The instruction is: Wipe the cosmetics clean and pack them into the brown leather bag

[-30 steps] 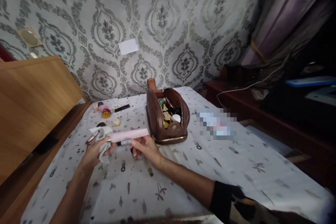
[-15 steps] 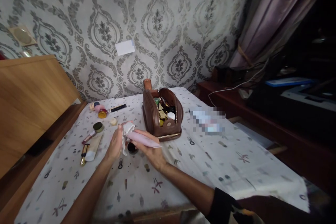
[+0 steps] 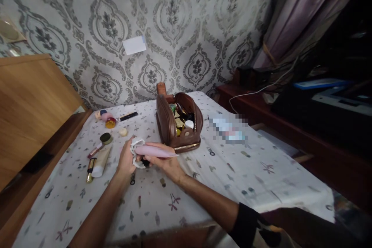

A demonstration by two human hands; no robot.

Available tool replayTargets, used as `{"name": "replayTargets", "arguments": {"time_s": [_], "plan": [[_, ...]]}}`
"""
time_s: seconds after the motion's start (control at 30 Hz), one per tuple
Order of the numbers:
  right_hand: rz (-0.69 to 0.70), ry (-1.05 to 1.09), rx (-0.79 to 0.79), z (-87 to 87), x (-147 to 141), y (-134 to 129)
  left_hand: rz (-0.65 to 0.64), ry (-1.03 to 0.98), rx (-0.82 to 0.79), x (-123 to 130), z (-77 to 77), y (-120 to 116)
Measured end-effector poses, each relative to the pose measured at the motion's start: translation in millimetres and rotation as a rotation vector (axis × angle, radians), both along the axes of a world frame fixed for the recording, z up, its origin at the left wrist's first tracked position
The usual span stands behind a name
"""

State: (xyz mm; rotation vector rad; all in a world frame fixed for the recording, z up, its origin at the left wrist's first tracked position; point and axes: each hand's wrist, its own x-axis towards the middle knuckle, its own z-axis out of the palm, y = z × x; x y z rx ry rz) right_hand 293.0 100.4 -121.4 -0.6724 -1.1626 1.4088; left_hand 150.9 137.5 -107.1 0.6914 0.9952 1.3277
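Note:
My right hand [image 3: 170, 166] is closed around a pale pink tube [image 3: 155, 151] that lies slanted across its fingers. A crumpled white cloth or tissue [image 3: 136, 145] is gripped in my left hand [image 3: 126, 161] and wraps about the tube's left end. Beneath the hands, a small dark round thing [image 3: 145, 162] shows only in part. Just beyond stands a brown cosmetic bag [image 3: 167, 124], unzipped and filled with small items, among them a white-capped jar [image 3: 189, 124].
Left on the patterned tablecloth [image 3: 157, 209] are a cream tube [image 3: 101, 162], a black-and-gold tube [image 3: 90, 170], a dark-lidded jar [image 3: 106, 138], an amber jar [image 3: 110, 123] and a brush [image 3: 128, 116]. A blurred packet [image 3: 228, 128] lies right of the bag.
The white cloth has shifted from a bunch over the tube's end to a loop around it. Both hands stay close together, and the camera view has moved slightly.

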Motion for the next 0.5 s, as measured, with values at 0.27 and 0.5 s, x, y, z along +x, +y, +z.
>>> {"name": "replayTargets", "arguments": {"time_s": [0.27,0.5], "plan": [[-0.047,-0.039,0.049,0.6,4.9,1.9,-0.011,-0.092,0.058,3.7,-7.9,-5.6],[-0.165,-0.011,0.059,-4.4,3.0,2.7,-0.036,-0.051,0.176,1.7,-12.4,-17.2]]}}
